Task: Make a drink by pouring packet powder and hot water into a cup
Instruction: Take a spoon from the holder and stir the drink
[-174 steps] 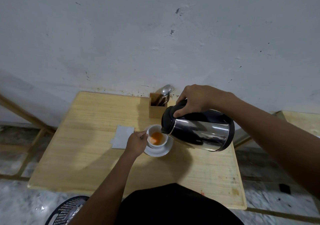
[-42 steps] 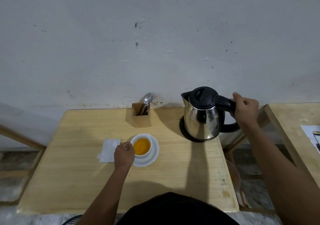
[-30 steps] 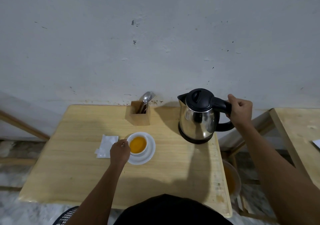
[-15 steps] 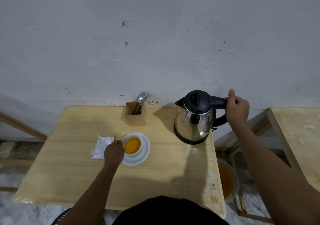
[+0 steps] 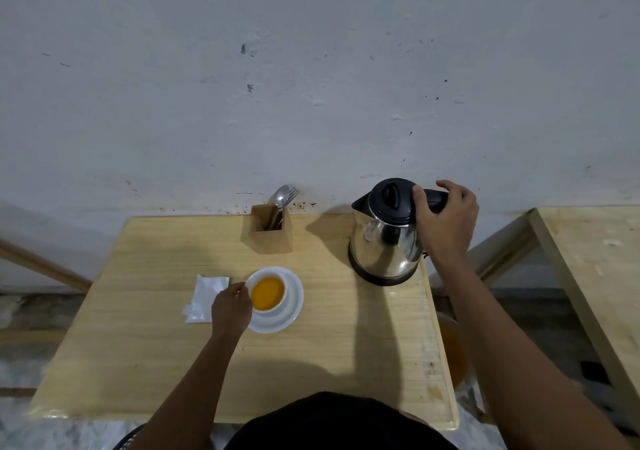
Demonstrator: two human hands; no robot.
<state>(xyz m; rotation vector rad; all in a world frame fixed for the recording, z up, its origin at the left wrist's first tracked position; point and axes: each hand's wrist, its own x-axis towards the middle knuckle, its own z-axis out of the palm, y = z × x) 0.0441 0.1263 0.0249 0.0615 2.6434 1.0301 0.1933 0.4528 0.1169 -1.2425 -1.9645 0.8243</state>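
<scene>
Looking done: your cup [image 5: 268, 293] holds orange drink, left hand [image 5: 231, 307] fingers pinch its rim, right hand [image 5: 445, 222] grips the kettle [image 5: 384, 238] standing on the desk [image 5: 156, 345]. Stirring may remain.

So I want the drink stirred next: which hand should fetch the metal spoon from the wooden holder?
Right, probably. The right hand rests on the upright steel kettle, not far from the metal spoon in the wooden holder. The left hand steadies the white cup.
</scene>
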